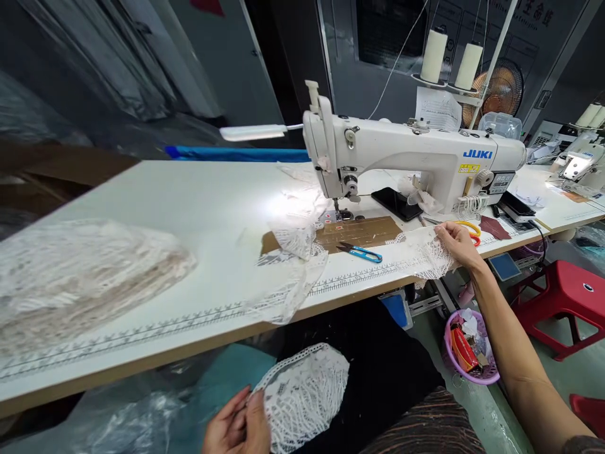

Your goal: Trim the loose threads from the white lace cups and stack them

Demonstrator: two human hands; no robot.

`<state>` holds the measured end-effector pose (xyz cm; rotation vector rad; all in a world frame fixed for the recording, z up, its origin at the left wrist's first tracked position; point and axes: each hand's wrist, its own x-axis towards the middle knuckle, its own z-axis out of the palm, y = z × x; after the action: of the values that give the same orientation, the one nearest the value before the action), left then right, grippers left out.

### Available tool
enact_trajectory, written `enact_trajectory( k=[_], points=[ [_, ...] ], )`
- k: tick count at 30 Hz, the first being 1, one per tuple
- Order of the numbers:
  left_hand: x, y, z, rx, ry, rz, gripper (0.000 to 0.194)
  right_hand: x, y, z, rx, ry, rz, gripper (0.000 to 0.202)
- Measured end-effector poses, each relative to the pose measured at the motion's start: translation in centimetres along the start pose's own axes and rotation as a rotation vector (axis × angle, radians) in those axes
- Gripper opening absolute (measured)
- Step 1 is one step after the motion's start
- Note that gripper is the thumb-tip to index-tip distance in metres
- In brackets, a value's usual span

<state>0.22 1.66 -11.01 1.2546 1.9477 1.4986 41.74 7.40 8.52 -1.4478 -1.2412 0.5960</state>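
Observation:
Low over my lap, my left hand [239,421] pinches the edge of a white lace piece [307,394] with a scalloped, trimmed border. At the table's front edge on the right, my right hand [457,244] has its fingers closed on another lace piece [428,252], which lies partly over the edge. A strip of lace [297,277] trails from under the sewing machine [401,151] across the ruler marks and over the front edge. Blue thread snips [360,253] lie between that strip and my right hand.
A pile of lace pieces [85,277] covers the table's left part. Behind my right hand are yellow-handled scissors [469,228], a black phone [397,203] and a dark red scrap [494,227]. A purple basket [477,375] and a red stool [562,302] stand on the floor at right.

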Motion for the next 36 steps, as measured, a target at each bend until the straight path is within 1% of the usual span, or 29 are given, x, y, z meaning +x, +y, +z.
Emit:
enact_trajectory(
  k=[5, 7, 12, 14, 16, 19, 22, 23, 24, 25, 27, 29, 32, 34, 36],
  points=[
    [0.0, 0.5, 0.1, -0.029, -0.004, 0.013, 0.061, 0.0, -0.1, -0.1, 0.003, -0.01, 0.012, 0.05],
    [0.0, 0.7, 0.1, -0.053, -0.024, 0.002, 0.06, 0.1, -0.1, -0.1, -0.006, -0.004, 0.011, 0.051],
    [-0.1, 0.5, 0.4, -0.116, -0.121, -0.107, 0.065, 0.0, -0.1, -0.1, -0.009, -0.001, -0.011, 0.052],
    [-0.1, 0.3, 0.6, -0.136, -0.142, -0.141, 0.069, -0.1, -0.1, -0.1, -0.004, 0.007, -0.025, 0.051],
    [0.1, 0.2, 0.8, -0.155, -0.165, -0.175, 0.07, 0.0, -0.2, 0.1, 0.006, 0.013, -0.013, 0.047],
    [0.2, 0.9, 0.8, -0.166, -0.187, -0.243, 0.066, 0.3, -0.4, 0.3, 0.044, 0.03, 0.054, 0.031],
    [-0.2, 2.8, 0.1, -0.187, -0.191, -0.271, 0.055, 0.3, -0.9, 0.3, 0.03, 0.108, 0.089, 0.015],
    [-0.4, 3.5, -0.1, -0.209, -0.204, -0.268, 0.05, 0.2, -1.1, 0.2, -0.005, 0.143, 0.07, 0.012],
    [-0.5, 4.1, -0.4, -0.247, -0.217, -0.272, 0.045, 0.2, -1.2, 0.2, -0.008, 0.126, 0.081, 0.011],
    [-0.6, 4.7, -0.6, -0.306, -0.252, -0.287, 0.043, 0.1, -1.3, 0.1, -0.007, 0.115, 0.086, 0.01],
    [-0.6, 5.2, -0.8, -0.458, -0.328, -0.371, 0.044, 0.2, -1.3, 0.1, -0.075, 0.121, 0.043, 0.014],
    [-0.4, 5.1, -0.8, -0.485, -0.352, -0.423, 0.049, 0.2, -1.3, 0.2, -0.118, 0.167, 0.018, 0.022],
    [0.0, 4.7, -0.9, -0.516, -0.387, -0.478, 0.051, 0.0, -1.5, 0.6, -0.17, 0.234, -0.004, 0.024],
    [0.5, 4.6, -1.0, -0.575, -0.441, -0.537, 0.049, -0.1, -1.6, 0.7, -0.205, 0.248, -0.008, 0.022],
    [1.2, 4.9, -1.2, -0.641, -0.525, -0.618, 0.049, -0.1, -1.3, 0.6, -0.23, 0.262, -0.042, 0.021]
  ],
)
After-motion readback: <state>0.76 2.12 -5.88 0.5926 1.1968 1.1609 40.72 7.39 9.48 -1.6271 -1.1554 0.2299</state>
